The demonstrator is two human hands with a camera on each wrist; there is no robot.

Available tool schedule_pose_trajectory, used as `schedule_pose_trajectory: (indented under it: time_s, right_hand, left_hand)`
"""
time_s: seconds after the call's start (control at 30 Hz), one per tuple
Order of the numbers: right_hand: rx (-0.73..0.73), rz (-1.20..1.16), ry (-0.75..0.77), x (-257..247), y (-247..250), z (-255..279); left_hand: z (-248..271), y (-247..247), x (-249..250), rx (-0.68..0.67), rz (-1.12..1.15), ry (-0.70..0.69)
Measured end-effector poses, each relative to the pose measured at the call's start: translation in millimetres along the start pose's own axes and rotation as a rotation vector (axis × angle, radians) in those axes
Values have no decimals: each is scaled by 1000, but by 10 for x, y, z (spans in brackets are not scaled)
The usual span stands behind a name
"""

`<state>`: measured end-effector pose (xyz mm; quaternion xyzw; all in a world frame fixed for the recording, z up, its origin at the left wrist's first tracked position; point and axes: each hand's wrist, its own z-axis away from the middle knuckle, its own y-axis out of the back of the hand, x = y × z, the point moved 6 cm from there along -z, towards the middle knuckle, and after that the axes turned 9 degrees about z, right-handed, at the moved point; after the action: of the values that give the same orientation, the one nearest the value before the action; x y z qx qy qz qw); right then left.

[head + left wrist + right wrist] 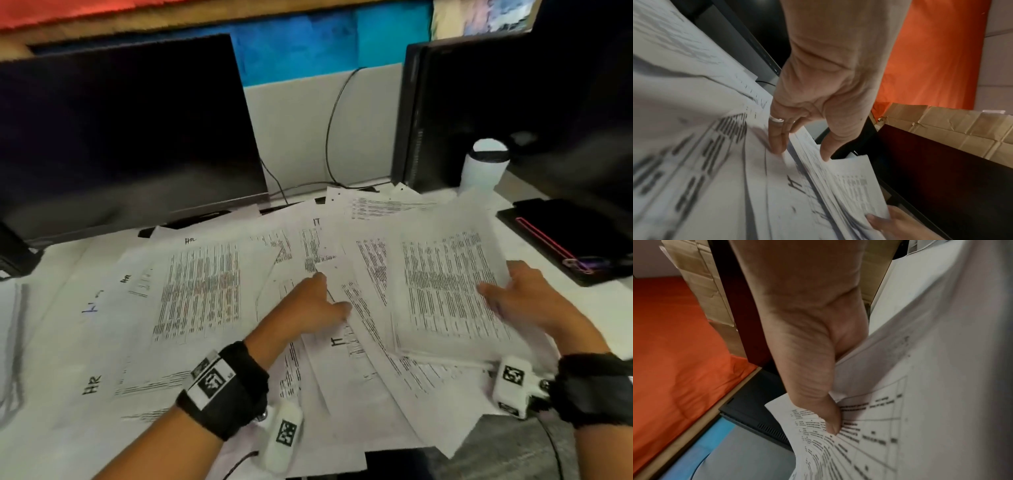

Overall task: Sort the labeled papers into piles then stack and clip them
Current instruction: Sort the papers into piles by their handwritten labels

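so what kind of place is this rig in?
Most likely an office desk or cubicle. A dark monitor stands at the back left, a black computer tower at the right against a partition, and printed papers marked HR and IT cover the white desk.

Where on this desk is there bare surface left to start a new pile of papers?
Bare desk shows at the far left, between the monitor and the spread papers. A narrower strip lies at the right edge, below the black case. The middle is crowded: overlapping sheets, with the left hand on them and the right hand gripping a stack.
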<state>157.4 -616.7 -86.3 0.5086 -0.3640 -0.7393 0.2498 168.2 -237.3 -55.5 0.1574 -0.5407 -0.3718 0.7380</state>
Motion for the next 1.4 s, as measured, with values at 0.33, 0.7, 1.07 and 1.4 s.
schedule_pose_trajectory:
  time_s: [0.33, 0.7, 1.07, 1.4]
  right_hand:
    - [-126, 174, 83, -130, -99, 12]
    - [-145, 282, 172, -247, -167, 124]
    - [-25, -386, 289, -1110, -564, 384]
    - [359, -675, 566, -2120, 499, 797]
  left_hand:
    - [-147, -350, 79, 115, 622, 107]
    - [-197, -186, 119, 185, 684, -85]
    - [-148, 33, 1, 77, 702, -123]
    - [493, 993, 943, 251, 628, -500]
